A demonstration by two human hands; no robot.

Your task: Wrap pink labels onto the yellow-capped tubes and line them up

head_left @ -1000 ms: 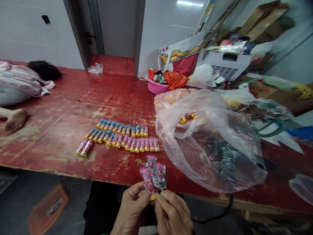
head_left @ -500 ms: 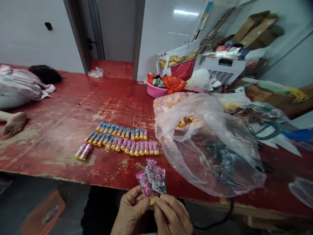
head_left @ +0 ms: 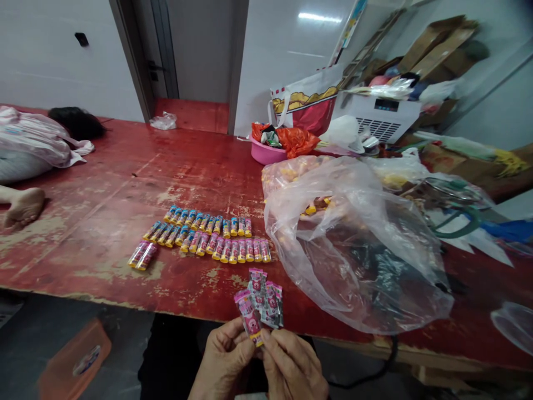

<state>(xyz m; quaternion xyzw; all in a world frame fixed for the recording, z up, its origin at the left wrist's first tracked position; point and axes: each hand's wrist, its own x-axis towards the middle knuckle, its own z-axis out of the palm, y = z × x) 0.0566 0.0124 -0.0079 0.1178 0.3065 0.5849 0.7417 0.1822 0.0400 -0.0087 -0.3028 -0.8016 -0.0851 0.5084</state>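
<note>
Both of my hands are closed around one small pink packet [head_left: 250, 321] with a yellow lower end, held just over the table's front edge. My left hand [head_left: 225, 355] pinches it from the left side. At its lower right, the fingertips of my right hand [head_left: 291, 361] press on the yellow end. Just behind it, several flat pink and silver sachets [head_left: 270, 303] lie on the red table [head_left: 83, 233]. Farther back are rows of small tubes, pink ones [head_left: 225, 251] in front and blue-topped ones [head_left: 191, 218] behind. Two pink tubes [head_left: 142, 255] lie apart at the left.
A large clear plastic bag [head_left: 333, 239] with yellow and pink pieces spreads over the right side. Behind it stand a pink basin [head_left: 268, 154] and a shopping bag [head_left: 308, 105]. A person [head_left: 33, 139] lies at the far left. An orange container [head_left: 75, 361] sits below the table.
The packet's top has shifted very slightly to the right, and my right fingers have moved slightly on its yellow end. Both hands keep hold of it; the tubes and sachets stay put.
</note>
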